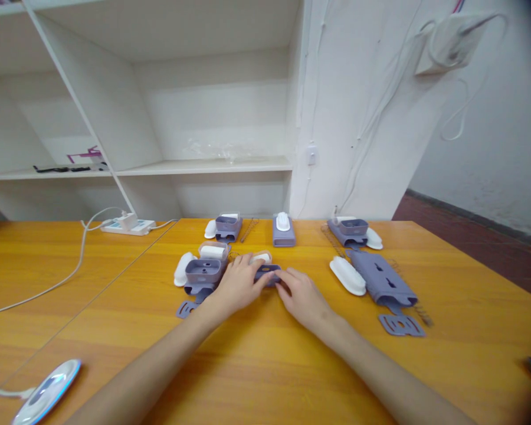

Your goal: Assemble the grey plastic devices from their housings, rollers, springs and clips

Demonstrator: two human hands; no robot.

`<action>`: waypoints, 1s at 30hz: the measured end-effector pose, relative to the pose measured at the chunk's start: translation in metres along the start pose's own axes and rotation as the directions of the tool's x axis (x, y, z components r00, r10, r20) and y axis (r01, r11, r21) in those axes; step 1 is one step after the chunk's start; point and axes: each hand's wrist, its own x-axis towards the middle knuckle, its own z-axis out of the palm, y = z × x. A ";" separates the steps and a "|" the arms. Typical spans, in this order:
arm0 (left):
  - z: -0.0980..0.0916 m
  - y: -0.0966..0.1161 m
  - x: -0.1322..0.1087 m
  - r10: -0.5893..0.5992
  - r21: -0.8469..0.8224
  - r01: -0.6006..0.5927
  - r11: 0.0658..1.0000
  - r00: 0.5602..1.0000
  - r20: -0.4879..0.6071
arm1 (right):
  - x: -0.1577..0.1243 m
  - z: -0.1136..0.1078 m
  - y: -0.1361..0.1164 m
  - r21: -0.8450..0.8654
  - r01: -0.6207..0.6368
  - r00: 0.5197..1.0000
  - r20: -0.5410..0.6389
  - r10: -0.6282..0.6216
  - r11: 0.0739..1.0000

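Both hands meet at a small purple-grey plastic case [265, 269] in the middle of the table. My left hand [240, 282] grips its left end, with the thumb along the near edge. My right hand [301, 293] has its fingers bent onto the right end. A white part under a clear cover [261, 257] shows just behind the case, partly hidden. Left of my left hand lies an opened purple-grey case [203, 270], with a white oval cover [184, 269] beside it and a slotted plate [186, 309] in front.
To the right lie a white oval cover [347, 275], a long purple-grey housing [380, 276], another slotted plate [400, 324] and coiled springs [423, 315]. More cases [284, 235] stand along the back. A power strip [129, 225] and a glowing white oval device [48, 392] are at left.
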 end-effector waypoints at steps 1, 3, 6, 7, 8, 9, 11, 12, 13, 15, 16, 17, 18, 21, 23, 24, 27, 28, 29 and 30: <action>0.000 0.000 -0.002 0.016 0.000 -0.016 1.000 1.000 0.002 | 0.000 -0.003 0.001 -0.006 0.001 1.000 -0.021 -0.001 1.000; 0.001 -0.001 -0.004 0.036 0.005 -0.036 0.999 0.999 0.010 | -0.002 -0.014 0.008 -0.054 -0.013 0.998 -0.063 0.010 0.998; 0.001 -0.003 -0.002 0.048 0.012 -0.049 0.999 0.999 0.023 | -0.008 -0.041 0.035 -0.217 -0.118 0.986 -0.139 0.089 0.969; 0.001 -0.004 -0.001 0.055 0.011 -0.056 0.998 0.998 0.029 | -0.011 -0.052 0.048 -0.287 -0.184 0.975 -0.173 0.138 0.940; 0.001 -0.005 0.000 0.064 0.008 -0.065 0.998 0.997 0.036 | -0.013 -0.062 0.063 -0.350 -0.275 0.954 -0.218 0.207 0.896; 0.001 -0.006 0.002 0.074 0.003 -0.074 0.997 0.996 0.045 | -0.016 -0.072 0.078 -0.401 -0.358 0.929 -0.243 0.279 0.843; 0.002 -0.007 0.003 0.092 -0.014 -0.091 0.996 0.994 0.062 | -0.021 -0.091 0.109 -0.462 -0.499 0.867 -0.273 0.417 0.733; 0.002 -0.007 0.004 0.098 -0.024 -0.097 0.995 0.993 0.069 | -0.024 -0.098 0.122 -0.471 -0.543 0.838 -0.250 0.485 0.695; 0.002 -0.007 0.004 0.103 -0.034 -0.101 0.994 0.992 0.075 | -0.026 -0.104 0.133 -0.463 -0.574 0.811 -0.207 0.547 0.675; 0.003 -0.008 0.004 0.109 -0.051 -0.105 0.993 0.991 0.080 | -0.030 -0.113 0.149 -0.426 -0.599 0.772 -0.085 0.629 0.678; 0.003 -0.008 0.004 0.111 -0.059 -0.107 0.993 0.990 0.081 | -0.031 -0.114 0.154 -0.417 -0.599 0.764 -0.044 0.643 0.683; 0.003 -0.008 0.004 0.113 -0.066 -0.108 0.992 0.990 0.081 | -0.032 -0.115 0.156 -0.416 -0.597 0.760 -0.019 0.650 0.686; 0.003 -0.008 0.004 0.115 -0.071 -0.109 0.991 0.990 0.081 | -0.032 -0.114 0.157 -0.421 -0.590 0.761 -0.004 0.649 0.689; 0.003 -0.008 0.003 0.119 -0.084 -0.112 0.990 0.989 0.083 | -0.031 -0.108 0.155 -0.445 -0.572 0.771 -0.005 0.636 0.689; 0.003 -0.008 0.003 0.121 -0.085 -0.113 0.990 0.989 0.086 | -0.030 -0.105 0.154 -0.444 -0.568 0.780 -0.021 0.626 0.693; 0.003 -0.008 0.002 0.120 -0.084 -0.113 0.990 0.989 0.086 | -0.029 -0.105 0.154 -0.439 -0.569 0.783 -0.030 0.621 0.696; 0.003 -0.009 0.002 0.119 -0.081 -0.113 0.990 0.989 0.083 | -0.027 -0.112 0.152 -0.424 -0.577 0.784 -0.051 0.618 0.698; 0.003 -0.009 0.001 0.120 -0.081 -0.114 0.990 0.989 0.081 | -0.026 -0.116 0.150 -0.423 -0.581 0.784 -0.063 0.618 0.695; 0.003 -0.009 0.001 0.122 -0.081 -0.115 0.990 0.989 0.079 | -0.024 -0.121 0.148 -0.425 -0.586 0.785 -0.083 0.614 0.690; 0.003 -0.009 0.001 0.122 -0.080 -0.116 0.990 0.989 0.078 | -0.021 -0.127 0.143 -0.428 -0.584 0.791 -0.111 0.601 0.689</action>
